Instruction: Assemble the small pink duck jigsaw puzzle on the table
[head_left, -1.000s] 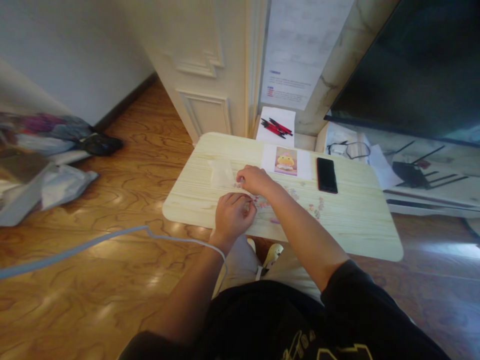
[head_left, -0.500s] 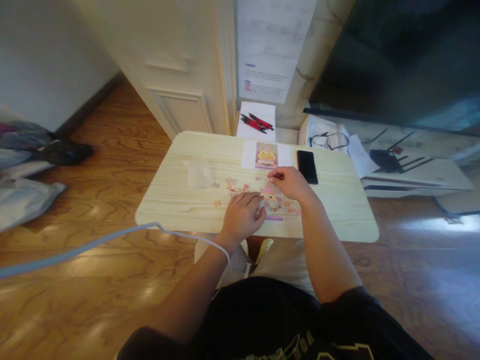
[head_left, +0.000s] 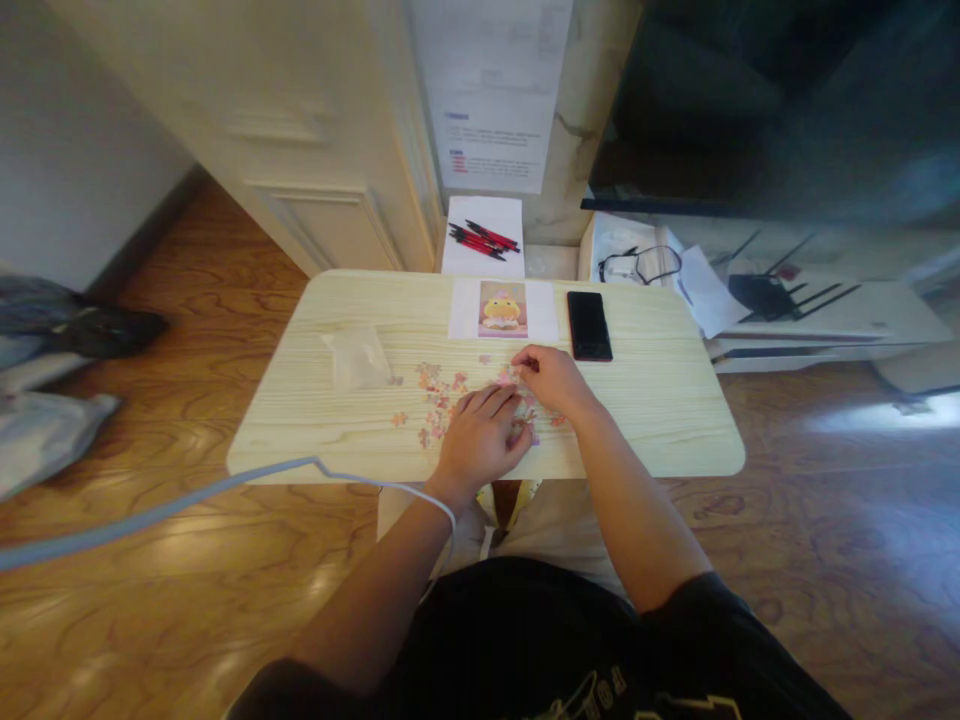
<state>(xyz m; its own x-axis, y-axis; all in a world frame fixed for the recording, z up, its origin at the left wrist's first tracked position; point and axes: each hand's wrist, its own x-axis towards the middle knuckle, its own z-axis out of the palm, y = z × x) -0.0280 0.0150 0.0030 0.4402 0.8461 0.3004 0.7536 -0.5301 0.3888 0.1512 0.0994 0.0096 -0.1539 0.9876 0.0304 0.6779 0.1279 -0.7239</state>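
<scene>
Many small pink and orange jigsaw puzzle pieces (head_left: 433, 385) lie scattered over the middle of the table, some loose and some bunched under my hands. My left hand (head_left: 480, 435) rests palm down over the pieces, its fingers stretched out toward the right. Just beyond it, my right hand (head_left: 555, 382) has thumb and fingertips pinched together at the pieces' far edge; whatever is between them is too small to make out. A picture sheet (head_left: 503, 309) showing a yellow cartoon figure lies behind the pieces.
On the pale wooden table (head_left: 660, 420), a black phone (head_left: 589, 326) lies right of the picture and a clear plastic bag (head_left: 358, 358) lies left. Red and black pens (head_left: 484, 240) rest on paper behind the table. A grey cable (head_left: 225, 488) runs to my left wrist.
The view has shifted, so the table appears farther left. My right hand has come slightly nearer to me, and my left hand has slid a little right over the pieces.
</scene>
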